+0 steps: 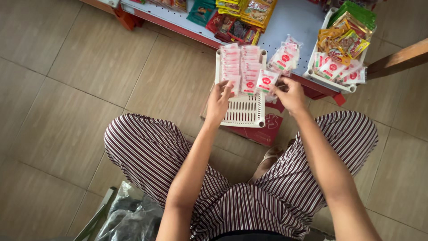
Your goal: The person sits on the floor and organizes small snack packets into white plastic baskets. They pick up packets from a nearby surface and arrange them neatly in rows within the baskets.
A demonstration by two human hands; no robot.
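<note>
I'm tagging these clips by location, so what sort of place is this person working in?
Probably a small shop. A low white shelf holds many sealed snack packets, white baskets are lined with rows of small red-and-white sachets, and both hands are at those rows.

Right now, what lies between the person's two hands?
In the head view, between the left hand and right hand lie red-and-white sachets standing in rows in the white slotted tray.

Packet rows [243, 62] crowd the tray's [243, 117] far half; near half free.
</note>
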